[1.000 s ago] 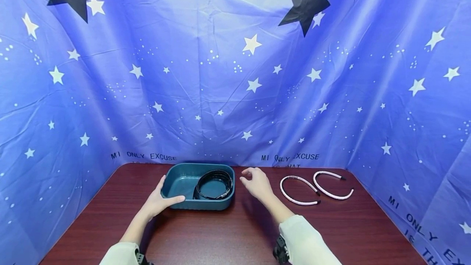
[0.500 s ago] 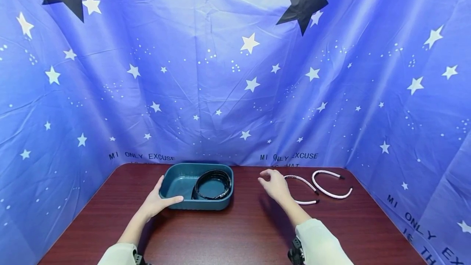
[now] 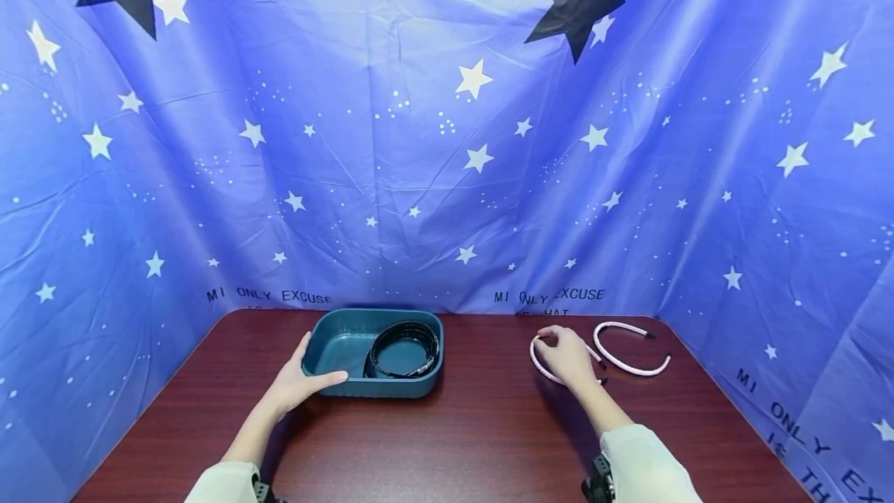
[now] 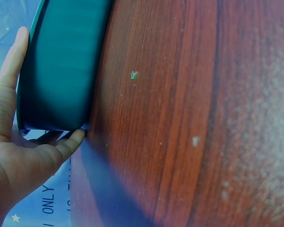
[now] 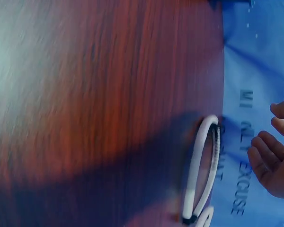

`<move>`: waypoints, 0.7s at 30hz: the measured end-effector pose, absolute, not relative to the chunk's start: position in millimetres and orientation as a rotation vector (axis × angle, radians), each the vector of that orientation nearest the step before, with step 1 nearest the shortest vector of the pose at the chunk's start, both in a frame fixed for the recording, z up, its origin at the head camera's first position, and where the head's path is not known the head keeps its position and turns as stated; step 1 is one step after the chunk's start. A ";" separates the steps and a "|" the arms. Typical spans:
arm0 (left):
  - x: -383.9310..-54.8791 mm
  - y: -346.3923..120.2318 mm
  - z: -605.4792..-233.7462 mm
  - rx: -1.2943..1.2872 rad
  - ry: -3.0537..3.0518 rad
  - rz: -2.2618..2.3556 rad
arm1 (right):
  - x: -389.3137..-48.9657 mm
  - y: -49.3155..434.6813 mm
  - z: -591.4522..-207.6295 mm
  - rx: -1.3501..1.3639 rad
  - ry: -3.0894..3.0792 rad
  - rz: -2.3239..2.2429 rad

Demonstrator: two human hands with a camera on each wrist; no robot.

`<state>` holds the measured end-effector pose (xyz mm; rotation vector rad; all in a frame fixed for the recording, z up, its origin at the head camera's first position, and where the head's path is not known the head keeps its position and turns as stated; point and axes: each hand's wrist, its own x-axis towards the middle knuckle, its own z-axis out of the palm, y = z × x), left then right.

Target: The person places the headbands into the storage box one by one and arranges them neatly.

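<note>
A teal plastic box stands at the back left of the table, its near left corner gripped by my left hand. The thumb lies at the near rim and the other fingers against the left end, as the left wrist view of the box also shows. Black textured bands lie in a ring inside its right half. Over a white headband hovers my right hand, fingers loosely bent. In the right wrist view that hand is apart from the white headband, holding nothing.
A second white headband with black tips lies on the table just right of the first. The dark red wooden table ends at the back against a blue star-printed cloth, which also rises on both sides.
My right hand has moved right, from beside the box to above the nearer white headband, which it now partly hides. The left hand keeps its grip on the box.
</note>
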<state>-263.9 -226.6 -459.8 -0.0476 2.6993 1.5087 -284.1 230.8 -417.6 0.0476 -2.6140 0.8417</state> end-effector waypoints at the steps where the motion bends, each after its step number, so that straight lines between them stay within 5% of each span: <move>1: -263.8 -226.6 -459.7 -0.047 2.699 1.507 | -283.8 235.7 -418.4 0.040 -2.613 0.838; 21: -263.7 -226.7 -457.8 -0.035 2.683 1.516 | -268.8 325.8 -432.2 -0.208 -2.655 0.723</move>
